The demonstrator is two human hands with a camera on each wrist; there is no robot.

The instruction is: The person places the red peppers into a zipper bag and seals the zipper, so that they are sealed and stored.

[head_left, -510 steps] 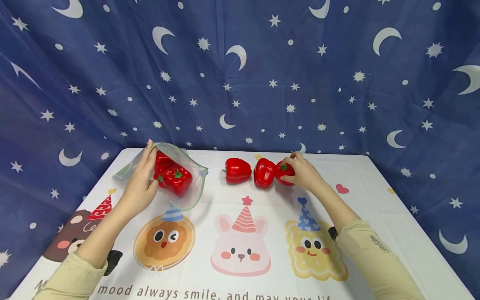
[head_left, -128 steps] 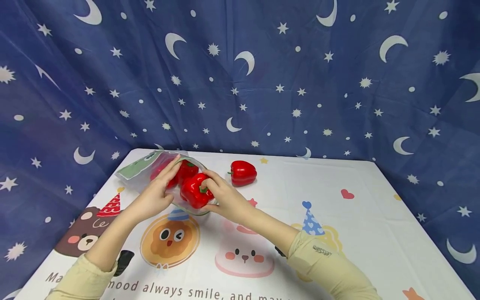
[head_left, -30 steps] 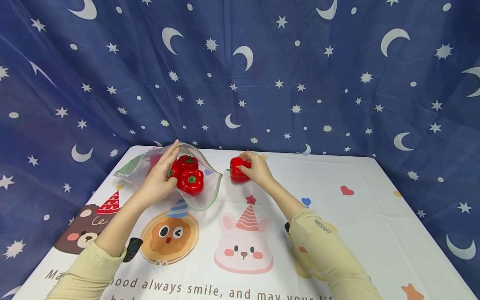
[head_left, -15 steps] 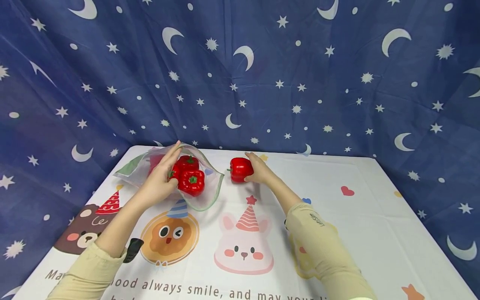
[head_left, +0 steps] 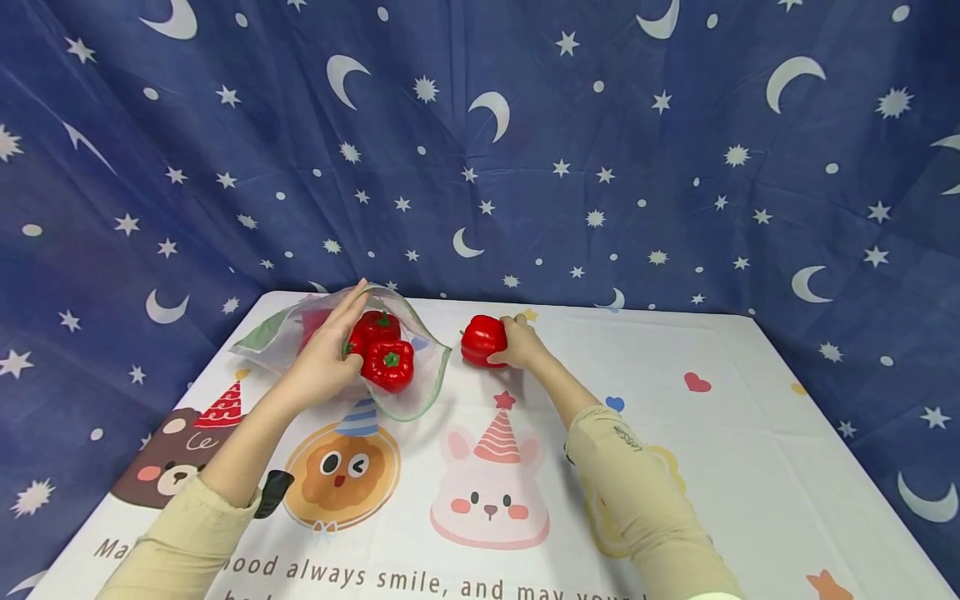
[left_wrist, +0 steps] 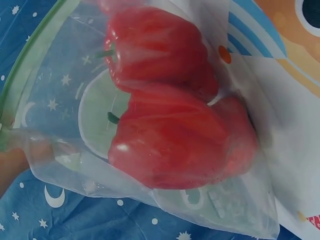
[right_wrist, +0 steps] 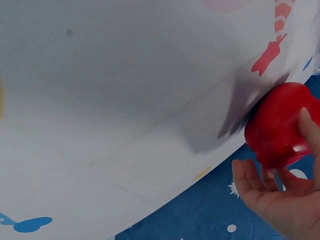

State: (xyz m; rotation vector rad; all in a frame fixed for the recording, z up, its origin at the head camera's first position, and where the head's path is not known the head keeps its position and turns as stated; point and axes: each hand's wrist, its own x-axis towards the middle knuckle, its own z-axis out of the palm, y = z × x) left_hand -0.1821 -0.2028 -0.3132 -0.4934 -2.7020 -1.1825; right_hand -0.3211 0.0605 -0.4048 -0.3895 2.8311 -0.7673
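Observation:
On the left of the head view a clear zip bag point(head_left: 429, 392) with a green-edged rim lies with its mouth gaping to the right. Several red bell peppers point(head_left: 388, 367) are inside, the nearest with its green stem facing outward. My left hand point(head_left: 324, 360) rests along the mouth's left side, fingers straight and thumb spread, propping the rim. Through the plastic in the left wrist view, bagged peppers point(left_wrist: 170, 140) lie on their sides. To the right, one loose bell pepper point(head_left: 482, 340) is on the table. My right hand point(head_left: 522, 343) grips its right side, thumb in front, fingers behind.
A white tablecloth point(head_left: 720, 467) printed with cartoon animals, cakes and lettering covers the table. Close behind its back edge hangs a blue curtain point(head_left: 540, 233) with moons and stars. A black wrist device point(head_left: 273, 493) shows at my left wrist.
Since 17 seconds ago, two table peppers have left the row; one went into the bag mouth in my right hand. That hand then returned to the last loose pepper, which has turned slightly.

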